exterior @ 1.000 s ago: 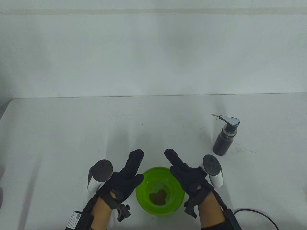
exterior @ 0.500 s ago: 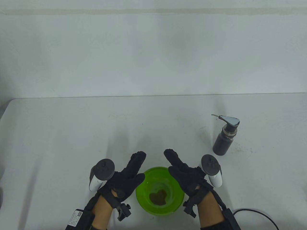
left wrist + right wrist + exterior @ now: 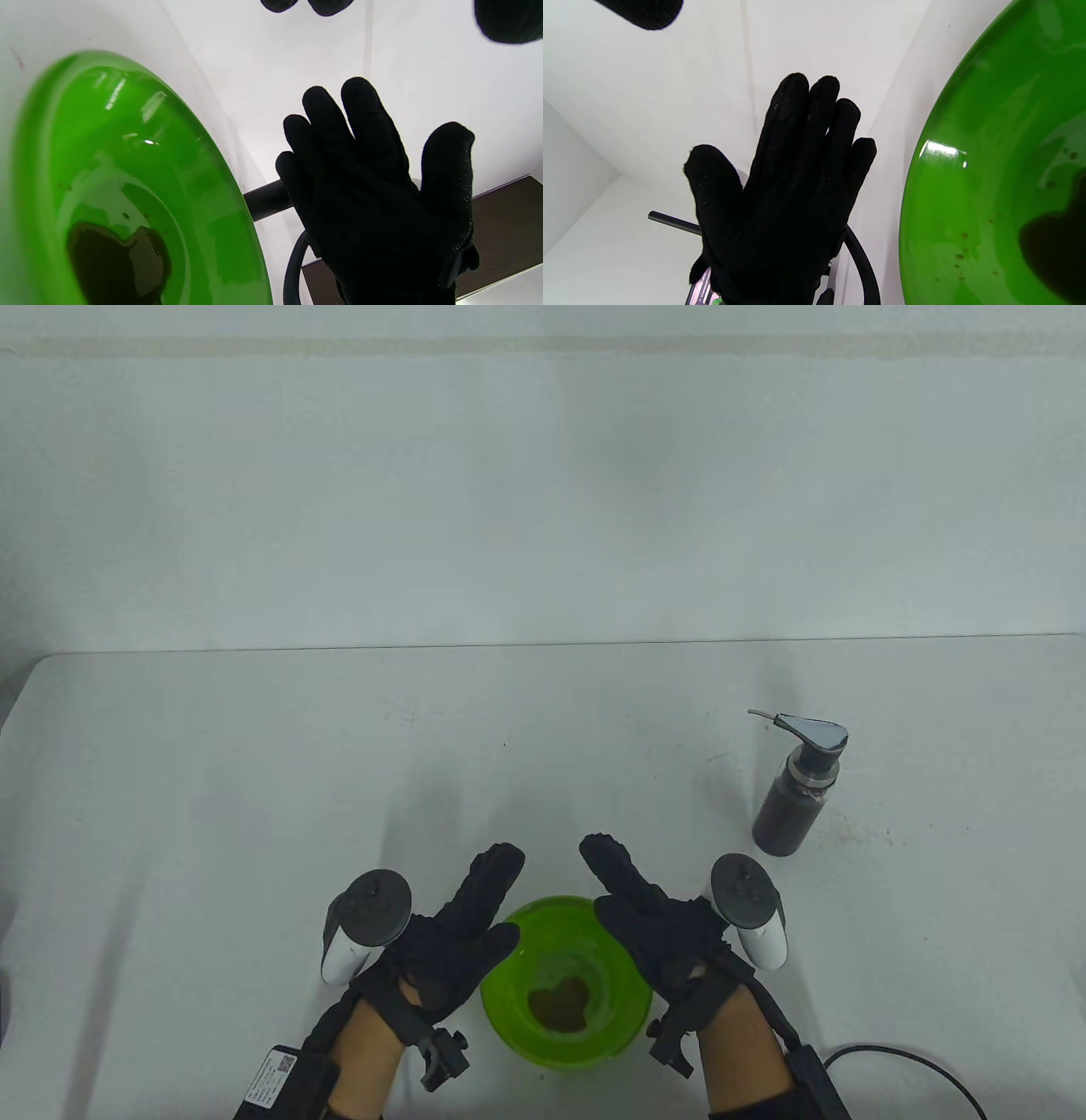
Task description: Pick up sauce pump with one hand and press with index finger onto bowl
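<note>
A green bowl (image 3: 517,1010) with a dark pool of sauce (image 3: 562,1005) in it stands at the table's near edge. It also shows in the left wrist view (image 3: 199,182) and in the right wrist view (image 3: 937,203). The dark sauce pump bottle (image 3: 789,810) with a silver pump head (image 3: 816,732) stands upright to the right, spout pointing left. My left hand (image 3: 462,925) is open and empty just left of the bowl. My right hand (image 3: 649,920) is open and empty over the bowl's right rim. Neither touches the bottle.
A black cable (image 3: 916,1060) lies at the near right edge of the white table (image 3: 254,780). A white wall stands behind the table's far edge.
My left hand has drifted slightly right, toward the bowl. The right hand, bowl and bottle have barely moved.
</note>
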`<state>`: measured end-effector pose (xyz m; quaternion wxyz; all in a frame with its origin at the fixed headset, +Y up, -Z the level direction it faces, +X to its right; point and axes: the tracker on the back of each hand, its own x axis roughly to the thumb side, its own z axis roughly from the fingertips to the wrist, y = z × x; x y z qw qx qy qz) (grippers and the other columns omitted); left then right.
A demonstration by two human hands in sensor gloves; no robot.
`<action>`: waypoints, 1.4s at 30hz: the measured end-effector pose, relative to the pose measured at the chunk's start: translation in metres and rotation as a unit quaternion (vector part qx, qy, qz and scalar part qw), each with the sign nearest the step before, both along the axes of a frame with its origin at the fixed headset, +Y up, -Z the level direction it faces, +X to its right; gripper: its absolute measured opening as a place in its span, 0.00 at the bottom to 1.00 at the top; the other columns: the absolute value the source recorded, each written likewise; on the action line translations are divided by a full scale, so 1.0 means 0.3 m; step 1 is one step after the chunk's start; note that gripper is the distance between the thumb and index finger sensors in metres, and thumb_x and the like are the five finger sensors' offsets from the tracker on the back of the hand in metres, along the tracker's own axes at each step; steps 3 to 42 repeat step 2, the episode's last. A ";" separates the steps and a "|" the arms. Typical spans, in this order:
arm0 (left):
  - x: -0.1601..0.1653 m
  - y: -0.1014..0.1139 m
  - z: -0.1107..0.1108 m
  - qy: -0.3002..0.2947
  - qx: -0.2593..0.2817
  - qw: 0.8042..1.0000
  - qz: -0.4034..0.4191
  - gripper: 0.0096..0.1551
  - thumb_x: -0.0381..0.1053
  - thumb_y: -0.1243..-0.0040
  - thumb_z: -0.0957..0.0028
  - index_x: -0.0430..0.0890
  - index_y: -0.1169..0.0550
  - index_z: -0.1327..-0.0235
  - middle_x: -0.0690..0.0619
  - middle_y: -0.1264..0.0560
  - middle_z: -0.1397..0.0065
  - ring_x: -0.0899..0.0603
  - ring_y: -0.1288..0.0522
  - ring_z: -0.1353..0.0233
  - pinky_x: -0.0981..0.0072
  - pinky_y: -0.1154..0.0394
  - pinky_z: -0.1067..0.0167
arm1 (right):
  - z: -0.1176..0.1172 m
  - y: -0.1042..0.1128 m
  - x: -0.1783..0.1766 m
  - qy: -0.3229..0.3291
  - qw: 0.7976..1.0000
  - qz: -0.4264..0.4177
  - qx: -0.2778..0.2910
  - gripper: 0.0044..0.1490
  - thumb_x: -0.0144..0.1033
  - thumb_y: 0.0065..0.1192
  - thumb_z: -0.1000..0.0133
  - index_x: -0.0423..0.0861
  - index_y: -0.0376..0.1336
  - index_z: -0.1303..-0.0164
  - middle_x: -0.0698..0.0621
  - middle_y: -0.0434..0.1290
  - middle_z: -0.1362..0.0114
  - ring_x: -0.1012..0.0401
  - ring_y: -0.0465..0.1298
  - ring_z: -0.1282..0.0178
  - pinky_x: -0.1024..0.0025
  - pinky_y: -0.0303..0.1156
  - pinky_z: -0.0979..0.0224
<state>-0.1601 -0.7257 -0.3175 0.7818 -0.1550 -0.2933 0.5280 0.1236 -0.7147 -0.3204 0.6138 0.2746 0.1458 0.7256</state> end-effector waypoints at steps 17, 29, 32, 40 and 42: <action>0.005 -0.002 0.003 -0.003 0.000 1.000 -0.003 0.60 0.82 0.51 0.53 0.54 0.55 0.16 0.49 0.60 0.12 0.34 0.65 0.15 0.36 0.59 0.24 | 0.001 0.000 0.000 -0.002 1.000 0.000 0.000 0.50 0.71 0.47 0.40 0.52 0.38 0.19 0.44 0.36 0.13 0.41 0.33 0.15 0.42 0.34 0.22; 0.005 -0.002 0.003 -0.003 0.000 1.000 -0.003 0.60 0.82 0.51 0.53 0.54 0.55 0.16 0.49 0.60 0.12 0.34 0.65 0.15 0.36 0.59 0.24 | 0.001 0.000 0.000 -0.002 1.000 0.000 0.000 0.50 0.71 0.47 0.40 0.52 0.38 0.19 0.44 0.36 0.13 0.41 0.33 0.15 0.42 0.34 0.22; 0.005 -0.002 0.003 -0.003 0.000 1.000 -0.003 0.60 0.82 0.51 0.53 0.54 0.55 0.16 0.49 0.60 0.12 0.34 0.65 0.15 0.36 0.59 0.24 | 0.001 0.000 0.000 -0.002 1.000 0.000 0.000 0.50 0.71 0.47 0.40 0.52 0.38 0.19 0.44 0.36 0.13 0.41 0.33 0.15 0.42 0.34 0.22; 0.005 -0.002 0.003 -0.003 0.000 1.000 -0.003 0.60 0.82 0.51 0.53 0.54 0.55 0.16 0.49 0.60 0.12 0.34 0.65 0.15 0.36 0.59 0.24 | 0.001 0.000 0.000 -0.002 1.000 0.000 0.000 0.50 0.71 0.47 0.40 0.52 0.38 0.19 0.44 0.36 0.13 0.41 0.33 0.15 0.42 0.34 0.22; 0.005 -0.002 0.003 -0.003 0.000 1.000 -0.003 0.60 0.82 0.51 0.53 0.54 0.55 0.16 0.49 0.60 0.12 0.34 0.65 0.15 0.36 0.59 0.24 | 0.001 0.000 0.000 -0.002 1.000 0.000 0.000 0.50 0.71 0.47 0.40 0.52 0.38 0.19 0.44 0.36 0.13 0.41 0.33 0.15 0.42 0.34 0.22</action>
